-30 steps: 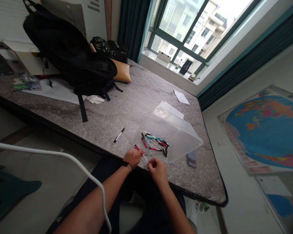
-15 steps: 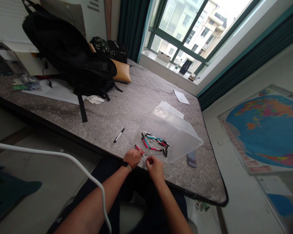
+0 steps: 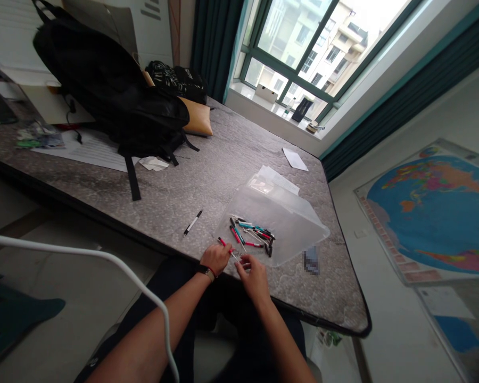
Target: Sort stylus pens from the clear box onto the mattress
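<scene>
Hard to make out: where the two hands meet the detail is very small; a thin pale rod (image 3: pixel 234 256) seems to run from the red pen (image 3: pixel 223 242) toward the right hand (image 3: pixel 253 275), but I cannot tell if it is joined to the pen.
Cut off: both forearms leave the bottom edge; a pixelated patch (image 3: pixel 311 260) hides something on the mattress (image 3: pixel 223 159).
Left hand (image 3: pixel 216 257): fingers curled tight round the red pen, whose far end pokes out past the knuckles toward the pen pile (image 3: pixel 253 234). Wristwatch (image 3: pixel 206 272) on the wrist.
Right hand: fingertips (image 3: pixel 243 261) drawn together at the rod's near end; cannot tell if they truly clamp it.
Red pen position: near edge of the mattress, at the corner of the clear plastic sleeve (image 3: pixel 287 221), just short of the pile.
Nearby: a black-and-white pen (image 3: pixel 193 222) lies alone left of the sleeve; black backpack (image 3: pixel 112 90) well apart at the far side.
</scene>
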### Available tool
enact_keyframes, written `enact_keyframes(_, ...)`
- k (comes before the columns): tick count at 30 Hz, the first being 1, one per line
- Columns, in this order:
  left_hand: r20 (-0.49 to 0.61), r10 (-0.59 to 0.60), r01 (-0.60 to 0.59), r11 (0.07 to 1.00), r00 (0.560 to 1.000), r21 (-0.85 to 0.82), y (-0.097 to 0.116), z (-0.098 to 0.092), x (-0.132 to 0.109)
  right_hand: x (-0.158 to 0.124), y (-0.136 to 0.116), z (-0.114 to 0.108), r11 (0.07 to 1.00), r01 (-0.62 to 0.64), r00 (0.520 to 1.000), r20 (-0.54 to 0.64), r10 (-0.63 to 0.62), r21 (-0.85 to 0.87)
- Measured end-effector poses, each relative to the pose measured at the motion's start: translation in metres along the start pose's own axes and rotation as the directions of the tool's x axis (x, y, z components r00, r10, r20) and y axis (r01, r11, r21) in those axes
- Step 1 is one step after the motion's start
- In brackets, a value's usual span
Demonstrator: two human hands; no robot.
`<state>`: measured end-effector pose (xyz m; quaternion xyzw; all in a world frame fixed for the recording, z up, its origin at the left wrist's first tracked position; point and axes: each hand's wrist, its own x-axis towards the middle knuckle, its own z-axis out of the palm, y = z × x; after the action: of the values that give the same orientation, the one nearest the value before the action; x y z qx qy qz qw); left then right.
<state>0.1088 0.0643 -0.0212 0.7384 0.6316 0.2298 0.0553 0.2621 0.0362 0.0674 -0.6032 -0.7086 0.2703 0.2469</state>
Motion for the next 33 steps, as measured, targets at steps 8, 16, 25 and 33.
enact_keyframes(8, 0.013, -0.010, 0.011, 1.000, 1.000, -0.004, 0.001, -0.002, 0.000, 0.026, 0.030, -0.033, 0.995, -0.047, 0.998, -0.056, 0.042, -0.091)
enact_keyframes(16, 0.019, -0.012, 0.012, 1.000, 1.000, -0.012, 0.003, -0.005, 0.001, 0.089, 0.049, -0.039, 0.921, 0.005, 0.999, 0.046, 0.014, -0.388)
enact_keyframes(25, 0.010, 0.007, -0.008, 1.000, 1.000, 0.013, 0.002, -0.004, 0.001, 0.143, 0.036, -0.019, 0.838, 0.086, 0.975, 0.218, 0.040, -0.539)
enact_keyframes(33, 0.015, 0.017, -0.018, 0.999, 1.000, 0.031, 0.001, -0.003, 0.001, 0.159, 0.035, -0.003, 0.822, 0.147, 0.963, 0.269, 0.008, -0.550)
